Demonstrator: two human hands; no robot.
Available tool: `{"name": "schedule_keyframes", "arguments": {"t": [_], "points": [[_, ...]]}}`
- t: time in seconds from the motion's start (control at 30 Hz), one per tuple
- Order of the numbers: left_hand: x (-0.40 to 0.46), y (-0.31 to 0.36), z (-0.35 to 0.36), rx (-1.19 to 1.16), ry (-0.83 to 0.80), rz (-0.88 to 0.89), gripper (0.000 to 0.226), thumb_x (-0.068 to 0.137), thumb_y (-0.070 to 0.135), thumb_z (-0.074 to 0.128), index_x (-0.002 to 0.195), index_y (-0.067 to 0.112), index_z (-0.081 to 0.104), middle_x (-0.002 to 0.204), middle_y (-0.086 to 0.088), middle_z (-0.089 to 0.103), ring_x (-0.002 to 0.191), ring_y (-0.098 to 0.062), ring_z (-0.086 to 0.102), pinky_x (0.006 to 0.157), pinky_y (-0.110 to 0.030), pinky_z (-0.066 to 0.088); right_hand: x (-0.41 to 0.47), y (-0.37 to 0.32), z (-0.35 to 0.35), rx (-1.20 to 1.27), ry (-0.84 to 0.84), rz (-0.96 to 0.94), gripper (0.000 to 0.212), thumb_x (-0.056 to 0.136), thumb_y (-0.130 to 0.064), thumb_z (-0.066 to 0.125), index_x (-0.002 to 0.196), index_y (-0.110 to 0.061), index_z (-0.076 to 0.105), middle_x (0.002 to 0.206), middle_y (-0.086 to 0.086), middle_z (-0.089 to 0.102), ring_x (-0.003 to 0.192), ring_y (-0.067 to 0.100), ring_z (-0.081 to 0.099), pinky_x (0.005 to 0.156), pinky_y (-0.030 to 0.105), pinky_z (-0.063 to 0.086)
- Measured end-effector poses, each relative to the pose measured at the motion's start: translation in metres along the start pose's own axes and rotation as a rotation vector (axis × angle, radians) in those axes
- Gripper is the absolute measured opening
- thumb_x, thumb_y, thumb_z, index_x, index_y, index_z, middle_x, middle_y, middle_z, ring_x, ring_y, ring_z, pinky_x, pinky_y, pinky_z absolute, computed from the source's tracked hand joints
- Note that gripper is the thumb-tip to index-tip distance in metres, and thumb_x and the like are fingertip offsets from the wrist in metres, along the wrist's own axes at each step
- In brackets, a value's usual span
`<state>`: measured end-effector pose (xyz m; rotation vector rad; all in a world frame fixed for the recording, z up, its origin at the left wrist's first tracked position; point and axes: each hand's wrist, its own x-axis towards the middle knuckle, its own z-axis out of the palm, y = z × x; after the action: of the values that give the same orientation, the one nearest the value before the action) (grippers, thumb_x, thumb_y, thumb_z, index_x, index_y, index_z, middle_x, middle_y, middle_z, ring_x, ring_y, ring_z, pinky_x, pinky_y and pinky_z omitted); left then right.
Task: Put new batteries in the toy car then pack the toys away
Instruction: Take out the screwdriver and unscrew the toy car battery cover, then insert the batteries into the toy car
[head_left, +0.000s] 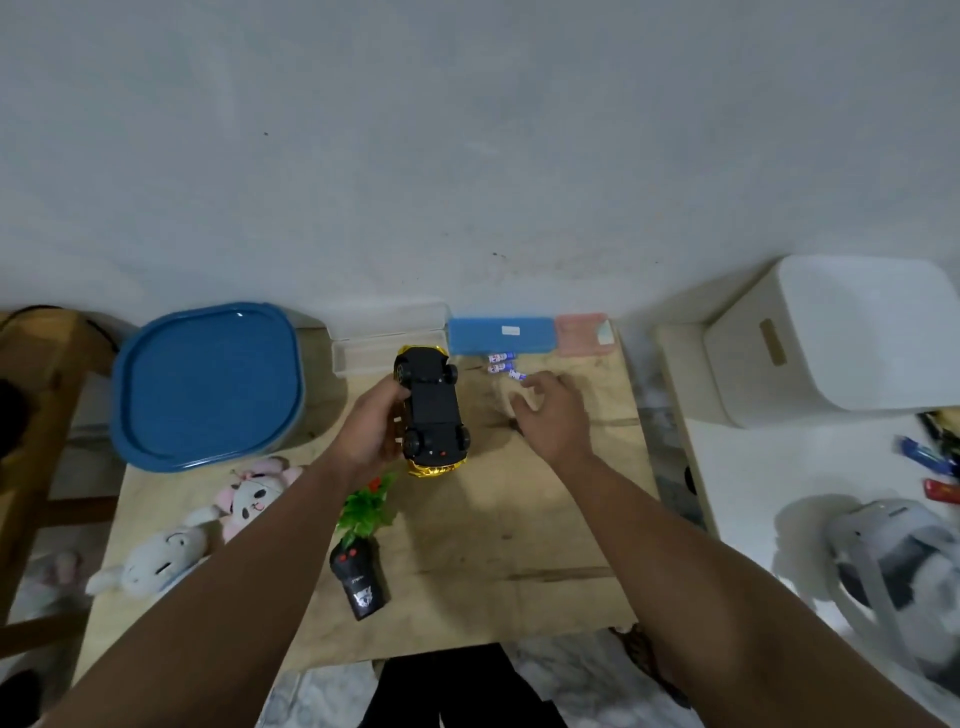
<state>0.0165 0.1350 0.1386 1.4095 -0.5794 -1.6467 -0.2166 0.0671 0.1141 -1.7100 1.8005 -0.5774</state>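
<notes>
My left hand (370, 431) grips a yellow toy car (434, 410) turned upside down, its black underside and wheels facing up, over the wooden table (519, 545). My right hand (550, 415) hovers with relaxed fingers just right of the car, fingertips beside several small batteries (503, 364) lying near the table's back edge. A black remote control (358, 582) lies on the table in front of the car.
A blue-lidded bin (208, 384) stands at the back left. A clear box (384, 338), a blue case (501, 335) and a pink case (582, 332) line the back edge. Two plush toys (208, 519) and a green plastic plant (366, 509) lie left. A white container (841, 338) sits on the right.
</notes>
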Motion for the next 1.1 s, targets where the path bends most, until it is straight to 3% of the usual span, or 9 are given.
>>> {"name": "schedule_keyframes", "arguments": {"t": [0.1, 0.23, 0.37, 0.47, 0.57, 0.77, 0.97, 1.1], "points": [[0.003, -0.018, -0.004, 0.028, -0.002, -0.053, 0.052, 0.079, 0.046, 0.059, 0.120, 0.016, 0.070, 0.110, -0.011, 0.068, 0.103, -0.031, 0.067, 0.092, -0.050, 0.051, 0.000, -0.030, -0.006, 0.172, -0.074, -0.175, 0.012, 0.090, -0.019, 0.070, 0.094, -0.030, 0.069, 0.096, -0.006, 0.067, 0.082, 0.006, 0.064, 0.078, 0.026, 0.051], [0.002, -0.030, -0.001, 0.039, 0.017, -0.071, 0.048, 0.083, 0.047, 0.059, 0.119, 0.017, 0.070, 0.107, -0.012, 0.068, 0.099, -0.029, 0.068, 0.087, -0.046, 0.053, 0.003, -0.069, -0.009, 0.032, -0.371, -0.415, 0.025, 0.090, -0.024, 0.073, 0.115, -0.027, 0.072, 0.102, -0.006, 0.064, 0.080, 0.005, 0.059, 0.076, 0.016, 0.046], [-0.011, -0.019, 0.011, 0.020, -0.005, -0.032, 0.055, 0.080, 0.050, 0.061, 0.123, 0.019, 0.070, 0.106, -0.010, 0.072, 0.098, -0.026, 0.070, 0.086, -0.044, 0.056, -0.010, -0.084, -0.012, -0.215, -0.475, -0.536, 0.043, 0.090, -0.036, 0.072, 0.132, -0.026, 0.065, 0.108, -0.003, 0.053, 0.099, 0.013, 0.054, 0.084, 0.029, 0.044], [-0.014, -0.015, 0.013, 0.016, 0.002, -0.026, 0.035, 0.095, 0.039, 0.052, 0.116, 0.018, 0.071, 0.101, -0.011, 0.069, 0.092, -0.027, 0.068, 0.080, -0.039, 0.054, -0.017, -0.082, -0.013, -0.234, -0.425, -0.497, 0.049, 0.089, -0.041, 0.072, 0.134, -0.025, 0.064, 0.117, 0.000, 0.054, 0.110, 0.020, 0.055, 0.092, 0.035, 0.046], [-0.017, -0.015, 0.012, 0.018, 0.006, -0.029, 0.029, 0.097, 0.033, 0.049, 0.112, 0.018, 0.070, 0.100, -0.011, 0.067, 0.089, -0.028, 0.066, 0.076, -0.037, 0.052, -0.020, -0.081, -0.019, -0.198, -0.373, -0.430, 0.050, 0.086, -0.042, 0.075, 0.131, -0.021, 0.066, 0.118, 0.000, 0.054, 0.109, 0.017, 0.055, 0.093, 0.034, 0.046], [-0.019, -0.017, 0.009, 0.041, -0.026, -0.015, 0.044, 0.093, 0.039, 0.052, 0.124, 0.012, 0.068, 0.104, -0.011, 0.070, 0.096, -0.029, 0.068, 0.081, -0.041, 0.055, -0.025, -0.081, -0.028, -0.168, -0.396, -0.438, 0.029, 0.090, -0.033, 0.073, 0.117, -0.022, 0.074, 0.112, -0.003, 0.054, 0.101, 0.013, 0.055, 0.087, 0.029, 0.045], [-0.023, -0.019, 0.012, 0.015, -0.058, -0.035, 0.048, 0.079, 0.044, 0.060, 0.115, 0.014, 0.071, 0.098, -0.010, 0.068, 0.091, -0.028, 0.067, 0.081, -0.040, 0.054, -0.021, -0.080, -0.027, -0.062, -0.435, -0.357, 0.010, 0.091, -0.022, 0.073, 0.098, -0.021, 0.079, 0.094, -0.017, 0.058, 0.085, -0.001, 0.054, 0.078, 0.018, 0.041], [-0.020, -0.024, 0.008, 0.011, -0.077, -0.044, 0.046, 0.077, 0.046, 0.063, 0.113, 0.018, 0.069, 0.101, -0.014, 0.063, 0.092, -0.029, 0.063, 0.081, -0.041, 0.049, -0.015, -0.080, -0.031, 0.045, -0.556, -0.262, 0.007, 0.090, -0.017, 0.074, 0.094, -0.019, 0.079, 0.094, -0.008, 0.073, 0.085, 0.005, 0.064, 0.083, 0.026, 0.051]]}}
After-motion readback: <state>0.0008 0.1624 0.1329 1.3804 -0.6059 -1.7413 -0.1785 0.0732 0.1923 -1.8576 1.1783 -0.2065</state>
